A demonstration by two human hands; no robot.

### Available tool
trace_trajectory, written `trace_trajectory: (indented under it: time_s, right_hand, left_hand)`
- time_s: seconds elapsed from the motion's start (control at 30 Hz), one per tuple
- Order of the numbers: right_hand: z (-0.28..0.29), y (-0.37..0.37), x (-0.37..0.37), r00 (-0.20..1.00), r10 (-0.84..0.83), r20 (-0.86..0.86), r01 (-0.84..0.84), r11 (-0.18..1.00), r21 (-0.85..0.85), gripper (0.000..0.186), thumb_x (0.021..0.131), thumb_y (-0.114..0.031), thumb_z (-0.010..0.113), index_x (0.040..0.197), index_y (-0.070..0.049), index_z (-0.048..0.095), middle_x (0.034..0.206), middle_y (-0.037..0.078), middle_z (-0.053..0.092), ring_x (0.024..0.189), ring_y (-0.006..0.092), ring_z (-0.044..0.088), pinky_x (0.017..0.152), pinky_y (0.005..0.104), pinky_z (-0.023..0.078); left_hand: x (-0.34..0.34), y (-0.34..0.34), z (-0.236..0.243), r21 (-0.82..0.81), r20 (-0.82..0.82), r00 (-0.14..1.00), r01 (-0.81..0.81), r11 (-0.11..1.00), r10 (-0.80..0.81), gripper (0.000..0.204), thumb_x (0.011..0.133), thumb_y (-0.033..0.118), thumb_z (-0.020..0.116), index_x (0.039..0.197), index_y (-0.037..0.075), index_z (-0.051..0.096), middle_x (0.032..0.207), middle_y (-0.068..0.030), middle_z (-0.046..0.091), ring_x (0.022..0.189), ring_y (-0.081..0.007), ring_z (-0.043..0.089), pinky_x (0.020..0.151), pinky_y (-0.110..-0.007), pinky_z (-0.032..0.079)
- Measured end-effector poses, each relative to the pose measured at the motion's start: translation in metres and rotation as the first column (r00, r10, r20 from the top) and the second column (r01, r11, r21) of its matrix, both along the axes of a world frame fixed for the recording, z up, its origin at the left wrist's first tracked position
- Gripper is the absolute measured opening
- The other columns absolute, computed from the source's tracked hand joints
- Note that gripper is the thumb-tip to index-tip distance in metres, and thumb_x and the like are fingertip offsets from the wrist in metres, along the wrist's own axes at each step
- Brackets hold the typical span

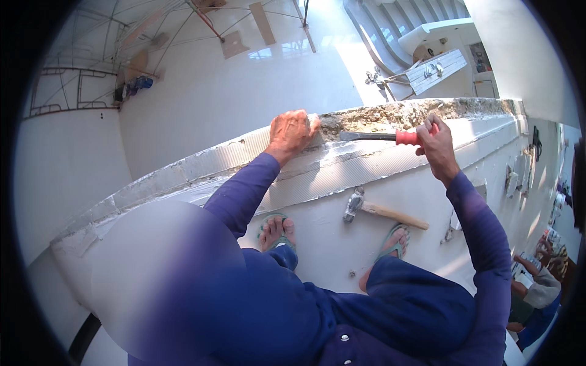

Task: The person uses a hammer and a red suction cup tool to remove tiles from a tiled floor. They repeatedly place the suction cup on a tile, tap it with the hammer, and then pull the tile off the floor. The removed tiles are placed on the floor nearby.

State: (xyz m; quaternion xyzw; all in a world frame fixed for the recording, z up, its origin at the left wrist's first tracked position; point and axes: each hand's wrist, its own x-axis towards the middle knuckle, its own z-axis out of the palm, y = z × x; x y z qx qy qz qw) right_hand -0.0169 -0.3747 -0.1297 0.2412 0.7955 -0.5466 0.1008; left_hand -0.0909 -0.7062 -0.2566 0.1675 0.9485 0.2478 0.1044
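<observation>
My left hand (292, 131) rests flat on the top of a low parapet wall (201, 163), right beside a rough, chipped stretch of concrete (390, 113). My right hand (434, 143) grips the red handle of a black chisel (372, 136), held level with its blade tip pointing left at the broken edge near my left hand. A hammer (378, 210) with a wooden handle lies on the white floor between my sandalled feet (278, 232). Both arms wear blue sleeves.
Beyond the wall the drop opens onto a glossy white floor far below with boards (235, 43) and metal scaffold frames (73, 91). Another person (540, 287) crouches at the lower right. Debris chips (448, 235) lie by my right foot.
</observation>
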Motion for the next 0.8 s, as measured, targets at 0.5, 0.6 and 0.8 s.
trace_trajectory:
  time_s: [0.5,0.6,0.8]
  right_hand:
    - [-0.024,-0.06,0.201,0.979,0.121,0.166,-0.148,0.976,0.159,0.02,0.085,-0.013,0.062,0.079,-0.004,0.045,0.068,0.009,0.048,0.065,0.02,0.051,0.064,0.0374,0.046]
    - [-0.032,-0.074,0.227,0.975,0.007,0.221,-0.023,0.997,0.069,0.02,0.086,-0.015,0.062,0.081,-0.004,0.047,0.068,0.008,0.05,0.066,0.0222,0.052,0.066,0.0388,0.047]
    - [-0.046,-0.085,0.247,0.99,0.038,0.136,-0.081,0.942,0.327,0.021,0.092,-0.018,0.066,0.106,-0.003,0.06,0.09,0.017,0.068,0.085,0.0334,0.068,0.082,0.0431,0.054]
  left_hand:
    - [-0.016,0.004,0.009,0.017,0.142,0.988,0.058,0.998,-0.06,0.047,0.097,0.038,0.063,0.081,-0.006,0.069,0.083,-0.0298,0.069,0.093,-0.0432,0.07,0.087,-0.052,0.054]
    - [-0.025,-0.004,0.005,0.016,0.218,0.968,0.124,0.992,-0.125,0.051,0.098,0.044,0.056,0.087,-0.004,0.07,0.092,-0.0279,0.072,0.096,-0.0466,0.069,0.089,-0.053,0.053]
    - [-0.031,0.004,0.02,-0.052,0.28,0.921,0.295,0.954,-0.27,0.054,0.102,0.046,0.049,0.09,-0.002,0.072,0.096,-0.0292,0.072,0.096,-0.0488,0.068,0.09,-0.056,0.052]
